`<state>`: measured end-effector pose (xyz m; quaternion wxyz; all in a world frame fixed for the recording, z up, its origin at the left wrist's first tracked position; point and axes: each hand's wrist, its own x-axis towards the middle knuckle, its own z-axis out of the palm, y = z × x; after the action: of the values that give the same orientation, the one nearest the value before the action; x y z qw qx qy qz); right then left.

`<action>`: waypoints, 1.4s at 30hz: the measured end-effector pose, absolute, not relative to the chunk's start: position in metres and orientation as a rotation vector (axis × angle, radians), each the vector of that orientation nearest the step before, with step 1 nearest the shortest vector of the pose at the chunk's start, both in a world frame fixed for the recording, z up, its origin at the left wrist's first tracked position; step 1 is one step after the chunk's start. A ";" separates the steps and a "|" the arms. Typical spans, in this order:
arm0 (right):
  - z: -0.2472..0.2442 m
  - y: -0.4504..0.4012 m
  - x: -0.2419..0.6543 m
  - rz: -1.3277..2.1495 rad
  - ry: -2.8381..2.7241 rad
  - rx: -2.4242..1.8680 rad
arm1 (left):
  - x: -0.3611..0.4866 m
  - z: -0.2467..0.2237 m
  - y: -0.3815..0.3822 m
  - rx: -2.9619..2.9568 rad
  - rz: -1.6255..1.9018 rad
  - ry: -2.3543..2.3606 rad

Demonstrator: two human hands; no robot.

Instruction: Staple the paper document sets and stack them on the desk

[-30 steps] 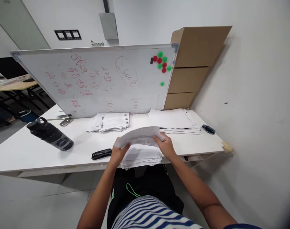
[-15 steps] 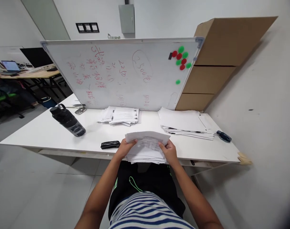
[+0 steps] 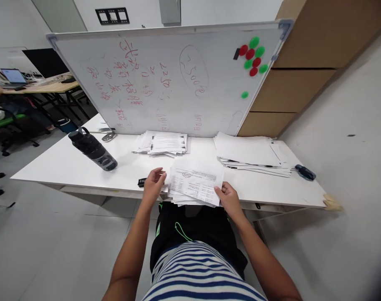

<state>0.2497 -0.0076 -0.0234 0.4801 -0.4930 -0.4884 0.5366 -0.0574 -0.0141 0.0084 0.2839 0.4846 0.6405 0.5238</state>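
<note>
A printed sheet of paper [image 3: 195, 182] with a small oval stamp lies tilted above a stack of papers [image 3: 190, 200] at the table's front edge. My right hand [image 3: 229, 198] pinches the sheet at its right side, thumb on top. Just left of the sheet, my left hand [image 3: 154, 184] is off the paper, its fingers apart and slightly curled. Partly hidden behind that hand is a black stapler [image 3: 141, 182]. Farther back stand two more paper piles, a smaller printed pile [image 3: 168, 143] and a wider pile [image 3: 248, 151] to the right.
A dark water bottle [image 3: 94, 151] stands at the left of the white table [image 3: 52, 167]. Behind, a whiteboard [image 3: 165, 83] with magnets leans near cardboard boxes [image 3: 274, 90]. A dark blue stapler-like object [image 3: 305, 172] lies at the right edge.
My left hand has let go of the paper and moved left, over the stapler. The sheet, earlier bent up between both hands, now lies flatter in my right hand. The view has shifted slightly.
</note>
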 end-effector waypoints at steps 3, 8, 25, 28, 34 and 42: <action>-0.025 -0.014 0.249 1.408 -1.102 -1.271 | -0.098 -0.001 -0.022 1.732 1.038 2.069; -0.014 -0.021 0.242 1.471 -1.085 -1.303 | -0.138 -0.028 -0.026 1.854 0.771 2.162; -0.020 -0.038 0.208 1.486 -1.149 -1.267 | -0.127 -0.030 -0.043 1.744 1.011 1.901; -0.013 -0.036 0.218 1.451 -1.120 -1.289 | -0.130 -0.033 -0.043 1.686 1.070 1.897; 0.000 -0.038 0.217 1.488 -1.124 -1.249 | -0.132 -0.036 -0.041 1.652 1.103 1.898; -0.012 -0.033 0.184 1.641 -1.271 -1.170 | -0.123 -0.023 -0.045 1.691 0.957 1.887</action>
<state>0.1839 -0.0331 -0.0119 0.3704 -0.4562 -0.4953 0.6398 -0.1230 -0.0449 -0.0232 0.2149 0.6096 0.6805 0.3452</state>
